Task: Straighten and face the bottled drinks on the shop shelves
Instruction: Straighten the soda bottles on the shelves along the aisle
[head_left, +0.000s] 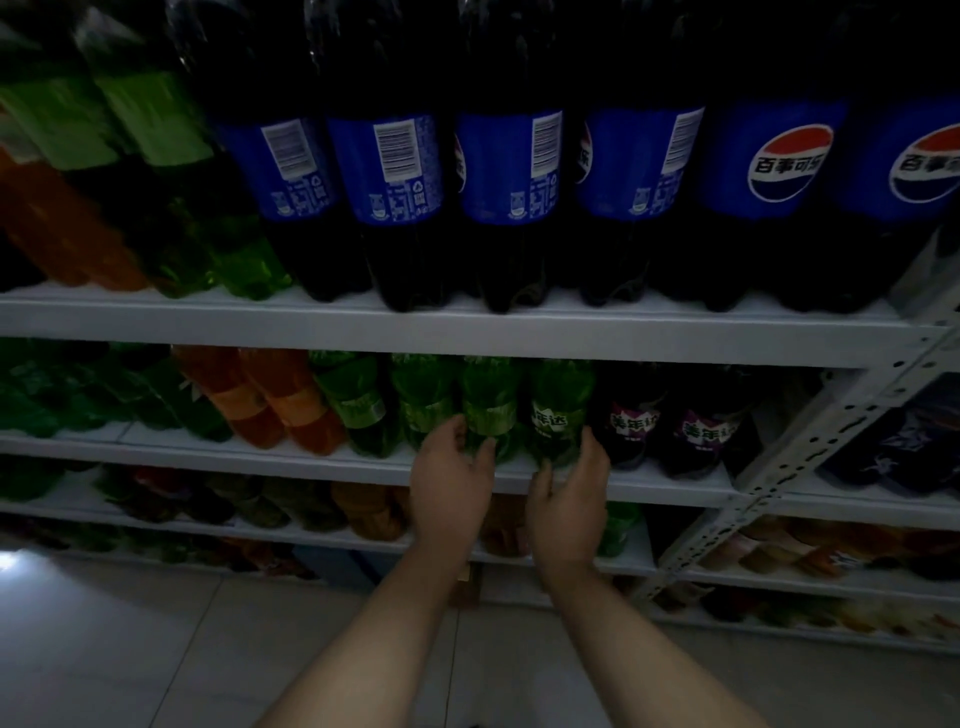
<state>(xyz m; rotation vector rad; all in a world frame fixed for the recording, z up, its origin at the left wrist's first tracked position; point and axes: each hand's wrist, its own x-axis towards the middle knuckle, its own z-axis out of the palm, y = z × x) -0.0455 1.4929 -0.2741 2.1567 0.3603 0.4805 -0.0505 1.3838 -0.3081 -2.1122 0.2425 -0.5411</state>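
On the second white shelf (311, 457) stands a row of green soda bottles. My left hand (449, 483) wraps its fingers around the base of one green bottle (491, 400) whose label is turned away. My right hand (569, 499) cups the base of the neighbouring green bottle (558, 410), whose white-lettered label faces out. On the top shelf (467, 327), several big cola bottles (395, 171) show barcodes, while two cola bottles at the right (784, 166) show their round logo.
Orange bottles (280, 400) stand left of the green ones and purple-labelled dark bottles (634, 421) stand to the right. A perforated metal upright (810, 447) slants down at the right. Lower shelves hold more small bottles. Pale floor tiles lie below.
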